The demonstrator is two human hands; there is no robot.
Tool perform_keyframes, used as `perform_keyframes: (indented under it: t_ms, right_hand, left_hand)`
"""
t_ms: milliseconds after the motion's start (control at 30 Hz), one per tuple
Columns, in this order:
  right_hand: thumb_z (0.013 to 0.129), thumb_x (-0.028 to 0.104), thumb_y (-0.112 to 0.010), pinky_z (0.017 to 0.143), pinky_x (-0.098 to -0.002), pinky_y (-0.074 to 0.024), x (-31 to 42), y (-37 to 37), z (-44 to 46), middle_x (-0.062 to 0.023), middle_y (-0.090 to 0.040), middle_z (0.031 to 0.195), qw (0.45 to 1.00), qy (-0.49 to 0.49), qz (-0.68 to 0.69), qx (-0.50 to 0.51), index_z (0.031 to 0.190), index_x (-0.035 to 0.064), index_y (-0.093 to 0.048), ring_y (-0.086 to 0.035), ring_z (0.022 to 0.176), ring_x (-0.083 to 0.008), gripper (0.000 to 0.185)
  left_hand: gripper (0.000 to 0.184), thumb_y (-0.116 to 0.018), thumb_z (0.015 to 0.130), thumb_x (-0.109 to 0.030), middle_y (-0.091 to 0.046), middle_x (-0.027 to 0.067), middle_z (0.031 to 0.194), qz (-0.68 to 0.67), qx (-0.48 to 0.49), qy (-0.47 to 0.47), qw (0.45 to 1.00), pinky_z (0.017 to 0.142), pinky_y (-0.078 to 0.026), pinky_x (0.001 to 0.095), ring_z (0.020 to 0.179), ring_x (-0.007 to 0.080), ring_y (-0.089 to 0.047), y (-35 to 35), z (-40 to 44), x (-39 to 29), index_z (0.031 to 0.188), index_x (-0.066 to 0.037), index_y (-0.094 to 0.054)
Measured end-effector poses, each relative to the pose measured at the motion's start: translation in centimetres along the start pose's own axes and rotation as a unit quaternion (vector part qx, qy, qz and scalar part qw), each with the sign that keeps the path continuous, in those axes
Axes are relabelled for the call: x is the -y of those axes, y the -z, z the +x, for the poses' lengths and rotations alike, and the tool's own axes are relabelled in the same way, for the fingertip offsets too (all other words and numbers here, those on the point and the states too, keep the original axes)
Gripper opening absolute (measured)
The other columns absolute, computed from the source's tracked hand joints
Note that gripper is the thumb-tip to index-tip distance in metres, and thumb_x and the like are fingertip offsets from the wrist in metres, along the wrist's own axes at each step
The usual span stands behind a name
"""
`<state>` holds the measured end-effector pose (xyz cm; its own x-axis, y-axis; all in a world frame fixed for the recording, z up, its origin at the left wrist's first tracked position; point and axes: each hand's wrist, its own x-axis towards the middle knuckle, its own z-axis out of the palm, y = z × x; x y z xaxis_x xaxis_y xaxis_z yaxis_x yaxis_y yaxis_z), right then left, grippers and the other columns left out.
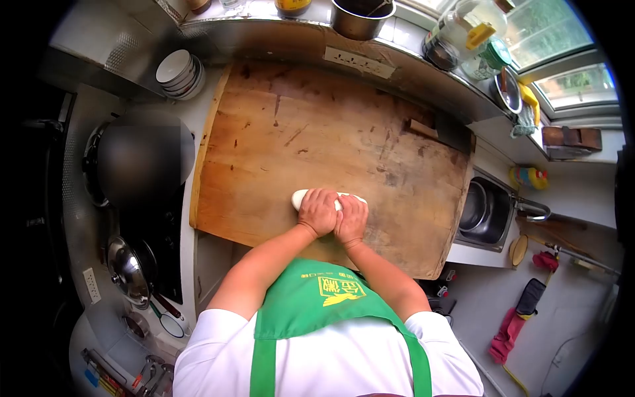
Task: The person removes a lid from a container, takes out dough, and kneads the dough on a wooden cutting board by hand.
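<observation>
A white, dough-like roll (299, 198) lies crosswise near the front edge of a large wooden board (284, 152). Over its middle rests my left hand (318, 212), or rather the hand on the left side of the view, fingers curled over the roll. Close beside it, my right hand (352, 217) covers the roll's other part, its fingers wrapped over the top. The two hands touch or nearly touch. Both ends of the roll show past the fingers; its underside is hidden.
A cleaver (453, 132) lies at the board's back right. Stacked bowls (177, 73) stand at the back left, a lidded pan (129, 271) at the left. Right of the board is a sink (493, 212). A metal pot (360, 20) sits on the ledge behind.
</observation>
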<state>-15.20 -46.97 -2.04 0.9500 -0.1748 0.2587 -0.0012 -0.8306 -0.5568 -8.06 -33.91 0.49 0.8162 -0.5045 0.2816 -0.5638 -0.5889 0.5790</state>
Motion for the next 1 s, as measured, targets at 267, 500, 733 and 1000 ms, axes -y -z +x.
perform_keyframes:
  t_ms: [267,500,733,1000]
  right_hand:
    - [0.093,0.026,-0.051,0.079,-0.0514,-0.045,-2.6,0.1,7.2,-0.0168,-0.069,0.095,0.997,-0.011,0.042,0.07,0.099,0.0086,-0.07,-0.062,0.087,-0.041,0.026]
    - [0.097,0.029,-0.048,0.069,-0.0543,-0.0487,-3.2,-2.9,7.6,-0.0183,-0.069,0.083,0.993,-0.054,0.009,0.103,0.091,0.0106,-0.072,-0.064,0.075,-0.0432,0.03]
    - [0.099,0.035,-0.052,0.072,-0.0529,-0.051,-3.1,-1.7,8.8,-0.0211,-0.068,0.082,0.994,-0.049,-0.005,0.093,0.087,0.0082,-0.07,-0.065,0.078,-0.0444,0.034]
    - [0.097,0.035,-0.06,0.076,-0.0516,-0.0521,1.2,1.8,-0.7,-0.0216,-0.073,0.094,0.998,-0.049,-0.025,0.042,0.104,0.0026,-0.071,-0.067,0.086,-0.0444,0.035]
  left_hand:
    - [0.017,-0.06,0.083,-0.024,-0.07,0.0116,0.088,-0.016,0.093,0.103,0.99,0.082,-0.051,0.047,0.088,0.0343,-0.065,-0.6,6.0,1.9,0.088,-0.011,-0.068]
    - [0.032,-0.052,0.093,-0.034,-0.077,0.0142,0.096,-0.015,0.184,0.222,0.957,0.092,-0.051,0.0485,0.095,0.0338,-0.072,-0.1,8.7,2.3,0.092,-0.012,-0.076]
    - [0.031,-0.056,0.093,-0.033,-0.078,0.0135,0.093,0.069,0.153,0.219,0.961,0.083,-0.054,0.0482,0.089,0.0345,-0.073,-0.5,7.1,1.6,0.097,-0.011,-0.076]
    - [0.035,-0.063,0.083,-0.032,-0.074,0.009,0.095,0.082,-0.051,0.042,0.994,0.092,-0.049,0.0394,0.097,0.0255,-0.069,0.0,-0.9,-2.4,0.108,-0.007,-0.068]
